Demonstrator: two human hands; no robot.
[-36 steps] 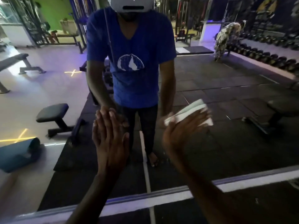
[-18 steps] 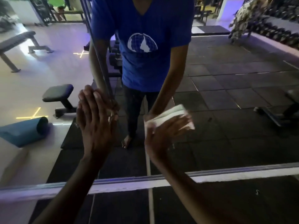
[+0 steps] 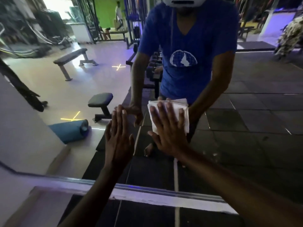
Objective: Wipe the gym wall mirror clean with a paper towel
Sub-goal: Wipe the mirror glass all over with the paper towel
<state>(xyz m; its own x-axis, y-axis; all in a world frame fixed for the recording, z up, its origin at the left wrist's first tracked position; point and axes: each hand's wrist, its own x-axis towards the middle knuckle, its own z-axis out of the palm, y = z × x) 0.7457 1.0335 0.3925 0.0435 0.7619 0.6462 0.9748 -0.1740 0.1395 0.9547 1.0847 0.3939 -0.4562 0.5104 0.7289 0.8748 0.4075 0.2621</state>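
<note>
Head view of a gym wall mirror (image 3: 246,128), seen from close range and angled downward. The left hand (image 3: 118,138) lies flat against the glass with fingers extended and held together, holding nothing; its fingertips meet those of its reflection. The right hand (image 3: 169,128) is spread wide, palm toward the glass, pressing a folded white paper towel (image 3: 168,104) against the mirror. The towel shows above and to the right of the fingers (image 3: 161,112), which cover most of its lower part. The two hands sit just beside each other, near the middle of the frame and well above the mirror's lower edge (image 3: 147,190), a pale strip that runs across the bottom of the view.

Reflected in the glass: the person in a blue T-shirt (image 3: 188,46) with a white emblem on the chest, arms reaching forward to meet the real hands; dark rubber floor tiles (image 3: 254,104) on the right; a pale floor on the left carrying a flat weight bench (image 3: 72,58), a small padded stool (image 3: 100,99), and a rolled blue mat (image 3: 70,130) lying near the stool. Yellow cross marks (image 3: 118,67) glow on the pale floor. A green wall (image 3: 106,12) and another person stand far back in the reflection.
</note>
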